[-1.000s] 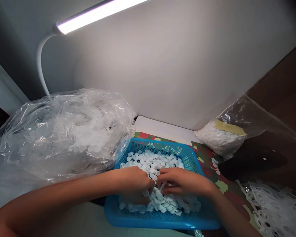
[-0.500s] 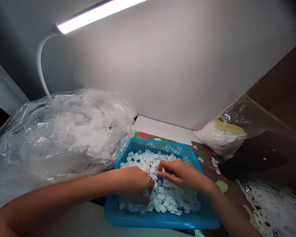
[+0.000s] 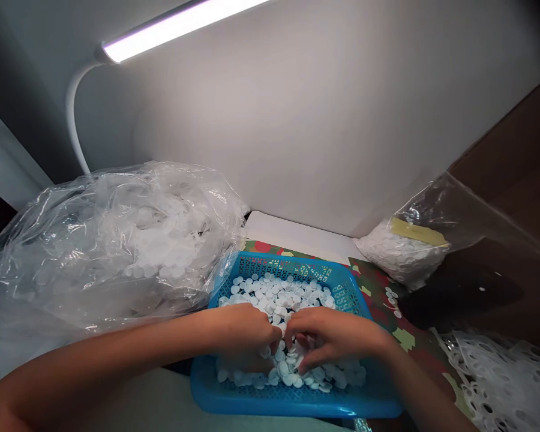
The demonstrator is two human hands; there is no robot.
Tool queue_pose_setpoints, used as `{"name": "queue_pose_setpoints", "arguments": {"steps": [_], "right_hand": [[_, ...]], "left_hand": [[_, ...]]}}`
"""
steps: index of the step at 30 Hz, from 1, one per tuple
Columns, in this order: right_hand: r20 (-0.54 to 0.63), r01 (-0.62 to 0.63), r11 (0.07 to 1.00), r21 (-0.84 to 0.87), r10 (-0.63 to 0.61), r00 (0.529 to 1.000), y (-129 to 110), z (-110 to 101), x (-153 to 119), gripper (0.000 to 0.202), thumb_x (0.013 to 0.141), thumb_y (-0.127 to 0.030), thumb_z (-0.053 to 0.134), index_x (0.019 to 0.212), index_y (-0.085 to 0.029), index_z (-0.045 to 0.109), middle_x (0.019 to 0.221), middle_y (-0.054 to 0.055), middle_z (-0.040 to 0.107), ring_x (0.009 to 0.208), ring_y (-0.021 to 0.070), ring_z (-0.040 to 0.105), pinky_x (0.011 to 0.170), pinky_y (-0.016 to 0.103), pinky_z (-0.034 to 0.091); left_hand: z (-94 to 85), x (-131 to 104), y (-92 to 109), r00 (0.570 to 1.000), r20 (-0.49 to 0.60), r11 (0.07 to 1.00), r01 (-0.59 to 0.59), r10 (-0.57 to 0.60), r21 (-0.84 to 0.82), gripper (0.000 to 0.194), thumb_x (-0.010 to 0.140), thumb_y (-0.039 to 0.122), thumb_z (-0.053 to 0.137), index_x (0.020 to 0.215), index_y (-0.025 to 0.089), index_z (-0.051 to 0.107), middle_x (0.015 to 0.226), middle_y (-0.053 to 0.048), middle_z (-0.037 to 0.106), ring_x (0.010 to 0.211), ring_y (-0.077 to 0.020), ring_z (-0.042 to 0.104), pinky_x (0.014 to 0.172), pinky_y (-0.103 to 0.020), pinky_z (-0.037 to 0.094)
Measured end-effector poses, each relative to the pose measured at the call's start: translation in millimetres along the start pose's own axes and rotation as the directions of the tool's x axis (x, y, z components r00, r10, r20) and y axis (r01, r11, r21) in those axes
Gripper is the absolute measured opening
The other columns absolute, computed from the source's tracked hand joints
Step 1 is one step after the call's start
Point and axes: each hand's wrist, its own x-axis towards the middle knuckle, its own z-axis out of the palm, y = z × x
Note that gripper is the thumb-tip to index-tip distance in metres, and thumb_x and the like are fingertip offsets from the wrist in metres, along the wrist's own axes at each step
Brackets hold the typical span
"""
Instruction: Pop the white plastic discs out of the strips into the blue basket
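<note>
A blue perforated basket (image 3: 297,408) holds a layer of small white discs (image 3: 270,293). Over the discs at the basket's left side is my left hand (image 3: 247,336), its fingers curled downward; whatever lies between the fingertips is hidden. Just right of it, my right hand (image 3: 330,339) reaches down to the discs with thumb and fingers apart. No disc can be seen held in it.
Left of the basket lies a large clear bag (image 3: 117,240) with white discs inside. A smaller bag (image 3: 400,252) with a yellow label stands at back right. White perforated scraps (image 3: 504,378) lie at lower right. A lamp (image 3: 180,30) shines above.
My right hand has moved down and nearer the front of the basket, and its fingers have spread apart. My left hand has stayed almost where it was.
</note>
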Motion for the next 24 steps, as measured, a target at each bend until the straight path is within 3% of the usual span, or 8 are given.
{"name": "queue_pose_setpoints", "arguments": {"steps": [5, 11, 15, 20, 24], "right_hand": [[0.035, -0.047, 0.999, 0.014, 0.047, 0.998, 4.5, 3.2, -0.3, 0.021, 0.084, -0.039, 0.050, 0.083, -0.018, 0.052, 0.070, -0.002, 0.053, 0.060, 0.0097, 0.046, 0.052, 0.020, 0.031], [-0.165, -0.185, 0.969, -0.165, 0.158, 0.974, 5.0, 3.5, 1.5, 0.027, 0.092, -0.035, 0.033, 0.075, -0.017, 0.045, 0.066, 0.000, 0.053, 0.057, 0.0102, 0.043, 0.051, 0.022, 0.026], [-0.207, -0.142, 0.972, -0.186, 0.102, 0.973, 3.2, 1.2, 3.3, 0.033, 0.093, -0.031, 0.028, 0.066, -0.017, 0.042, 0.057, -0.003, 0.044, 0.051, 0.0081, 0.036, 0.050, 0.023, 0.024], [-0.257, -0.098, 0.986, -0.137, 0.060, 0.965, 1.8, -0.1, 3.3, 0.044, 0.093, -0.038, 0.030, 0.056, -0.016, 0.035, 0.049, -0.005, 0.030, 0.046, 0.0063, 0.028, 0.049, 0.023, 0.022], [-0.304, -0.081, 0.993, -0.087, 0.051, 0.951, -0.6, -2.2, 2.8, 0.042, 0.092, -0.041, 0.032, 0.057, -0.017, 0.035, 0.050, -0.006, 0.030, 0.046, 0.0064, 0.028, 0.048, 0.022, 0.022]], "left_hand": [[-0.7, -0.2, 0.9, 1.000, 0.006, 1.000, 0.018, -0.018, -0.016, 0.023, 0.076, 0.036, 0.051, 0.093, 0.023, 0.061, 0.067, -0.003, 0.065, 0.057, -0.0208, 0.060, 0.046, -0.026, 0.035], [-0.1, -0.3, 0.2, 1.000, 0.002, 1.000, 0.017, -0.017, -0.012, 0.023, 0.076, 0.037, 0.052, 0.091, 0.023, 0.061, 0.064, -0.003, 0.064, 0.055, -0.0199, 0.058, 0.045, -0.026, 0.033], [0.1, -0.1, 0.5, 1.000, 0.001, 1.000, 0.018, -0.018, -0.019, 0.023, 0.076, 0.037, 0.052, 0.091, 0.022, 0.061, 0.065, -0.004, 0.064, 0.055, -0.0197, 0.058, 0.045, -0.025, 0.032], [-2.2, -0.5, 1.6, 0.999, 0.015, 0.999, 0.031, -0.030, -0.030, 0.023, 0.076, 0.037, 0.052, 0.090, 0.023, 0.061, 0.065, -0.003, 0.064, 0.055, -0.0200, 0.058, 0.047, -0.027, 0.035], [-3.2, -0.7, 2.0, 0.999, 0.017, 0.999, 0.035, -0.034, -0.042, 0.022, 0.076, 0.037, 0.052, 0.090, 0.022, 0.062, 0.065, -0.004, 0.064, 0.054, -0.0194, 0.057, 0.047, -0.026, 0.036]]}}
